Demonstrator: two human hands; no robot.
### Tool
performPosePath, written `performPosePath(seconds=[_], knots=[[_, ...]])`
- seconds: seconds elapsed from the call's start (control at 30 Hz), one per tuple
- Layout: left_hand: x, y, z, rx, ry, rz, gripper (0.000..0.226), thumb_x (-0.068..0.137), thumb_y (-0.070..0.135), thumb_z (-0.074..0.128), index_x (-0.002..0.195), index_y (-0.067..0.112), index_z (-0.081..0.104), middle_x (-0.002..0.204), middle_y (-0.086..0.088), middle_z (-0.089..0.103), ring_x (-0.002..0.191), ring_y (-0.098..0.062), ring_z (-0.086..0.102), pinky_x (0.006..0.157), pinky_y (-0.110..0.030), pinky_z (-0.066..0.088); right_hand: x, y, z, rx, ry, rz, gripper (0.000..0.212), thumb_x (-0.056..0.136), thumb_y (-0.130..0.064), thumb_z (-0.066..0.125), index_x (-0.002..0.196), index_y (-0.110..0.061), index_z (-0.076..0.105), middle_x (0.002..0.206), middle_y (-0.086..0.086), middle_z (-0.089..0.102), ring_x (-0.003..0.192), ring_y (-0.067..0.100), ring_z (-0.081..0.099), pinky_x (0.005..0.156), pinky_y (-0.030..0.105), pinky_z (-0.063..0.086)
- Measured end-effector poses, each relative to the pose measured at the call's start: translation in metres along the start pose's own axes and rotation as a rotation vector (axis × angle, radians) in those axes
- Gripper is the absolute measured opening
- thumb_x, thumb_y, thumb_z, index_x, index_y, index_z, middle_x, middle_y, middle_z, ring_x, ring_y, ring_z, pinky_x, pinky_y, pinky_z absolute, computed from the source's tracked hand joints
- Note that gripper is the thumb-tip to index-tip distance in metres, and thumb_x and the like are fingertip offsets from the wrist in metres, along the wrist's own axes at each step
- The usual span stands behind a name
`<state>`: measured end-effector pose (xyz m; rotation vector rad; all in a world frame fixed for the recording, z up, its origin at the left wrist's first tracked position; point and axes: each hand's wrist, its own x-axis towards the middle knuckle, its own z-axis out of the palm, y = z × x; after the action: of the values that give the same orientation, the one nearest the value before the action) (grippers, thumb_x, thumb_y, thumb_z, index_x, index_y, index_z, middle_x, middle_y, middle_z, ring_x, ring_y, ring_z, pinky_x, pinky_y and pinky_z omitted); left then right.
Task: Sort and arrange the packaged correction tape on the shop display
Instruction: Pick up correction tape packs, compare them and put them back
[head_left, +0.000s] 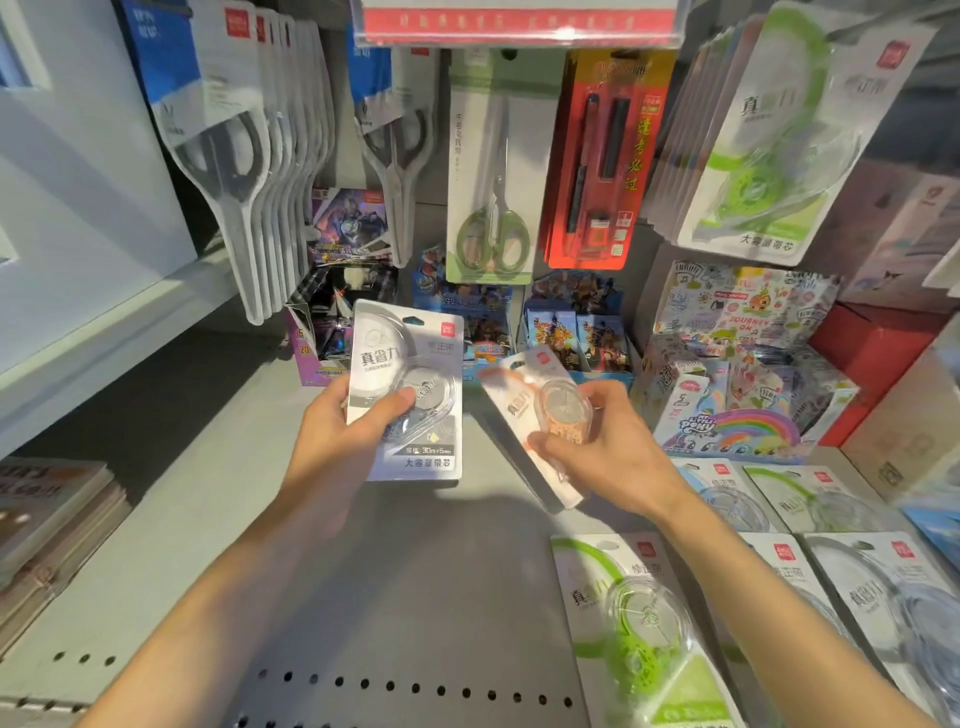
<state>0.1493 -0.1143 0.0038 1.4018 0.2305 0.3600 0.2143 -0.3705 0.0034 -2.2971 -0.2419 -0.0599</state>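
Observation:
My left hand (345, 415) grips a grey correction tape pack (410, 364) by its lower left side, thumb on the clear blister, held upright above the shelf. My right hand (608, 452) holds an orange correction tape pack (524, 410), tilted to the left, fingers curled round its blister. Both packs hang over the grey shelf (415, 571). More packs lie flat at the lower right: a green correction tape pack (634, 623), a grey-blue pack (878, 597) and further packs (795, 499) behind them. Green correction tape packs (763, 145) hang on a hook at the upper right.
Packaged scissors (244, 156) and green-handled scissors (491, 171) hang at the back, beside a red pen set (602, 156). Card boxes (571, 327) and a pony-themed box (737, 389) stand at the shelf's rear. Notebooks (52, 514) are stacked at the left.

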Motion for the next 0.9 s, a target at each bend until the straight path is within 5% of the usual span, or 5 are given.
performPosePath(seconds=[0.17, 0.3, 0.4, 0.67, 0.9], knots=[[-0.017, 0.001, 0.022, -0.014, -0.044, -0.035, 0.024, 0.091, 0.016, 0.076, 0.114, 0.020, 0.071, 0.101, 0.000, 0.082, 0.097, -0.025, 0.078, 0.093, -0.049, 0.059, -0.023, -0.024, -0.016, 0.146, -0.015, -0.068, 0.092, 0.055, -0.077, 0.074, 0.128, -0.035, 0.036, 0.126, -0.016, 0.053, 0.115, 0.005, 0.056, 0.093, 0.030, 0.051], [-0.036, 0.010, 0.047, -0.054, -0.148, -0.026, 0.032, 0.082, 0.024, 0.079, 0.112, 0.020, 0.072, 0.107, -0.002, 0.081, 0.102, -0.024, 0.076, 0.100, -0.052, 0.055, -0.037, -0.030, -0.018, 0.188, -0.039, -0.152, 0.089, 0.062, -0.069, 0.085, 0.128, -0.035, 0.037, 0.129, -0.012, 0.052, 0.114, -0.005, 0.052, 0.090, 0.011, 0.042], [-0.044, 0.016, 0.059, -0.076, -0.171, -0.012, 0.041, 0.077, 0.018, 0.082, 0.117, 0.015, 0.070, 0.108, -0.007, 0.080, 0.102, -0.029, 0.076, 0.099, -0.055, 0.056, -0.049, -0.028, -0.027, 0.185, -0.005, -0.175, 0.087, 0.060, -0.079, 0.072, 0.130, -0.039, 0.040, 0.132, -0.014, 0.051, 0.119, -0.001, 0.052, 0.098, 0.023, 0.045], [-0.075, 0.037, 0.105, -0.079, -0.169, 0.110, 0.042, 0.084, -0.001, 0.078, 0.122, 0.010, 0.064, 0.106, -0.006, 0.081, 0.098, -0.023, 0.078, 0.079, -0.032, 0.063, -0.065, -0.009, -0.089, 0.498, -0.046, -0.111, 0.058, 0.084, -0.034, 0.082, 0.134, -0.022, 0.056, 0.109, -0.003, 0.075, 0.092, 0.005, 0.074, 0.073, 0.020, 0.057], [-0.120, 0.059, 0.163, 0.028, -0.149, 0.303, 0.041, 0.076, 0.028, 0.081, 0.115, 0.021, 0.070, 0.107, 0.002, 0.081, 0.099, -0.017, 0.077, 0.080, -0.028, 0.062, -0.087, 0.029, -0.155, 0.716, -0.146, -0.125, 0.057, 0.067, -0.042, 0.084, 0.114, -0.013, 0.072, 0.102, 0.009, 0.081, 0.085, 0.017, 0.078, 0.065, 0.022, 0.059]])
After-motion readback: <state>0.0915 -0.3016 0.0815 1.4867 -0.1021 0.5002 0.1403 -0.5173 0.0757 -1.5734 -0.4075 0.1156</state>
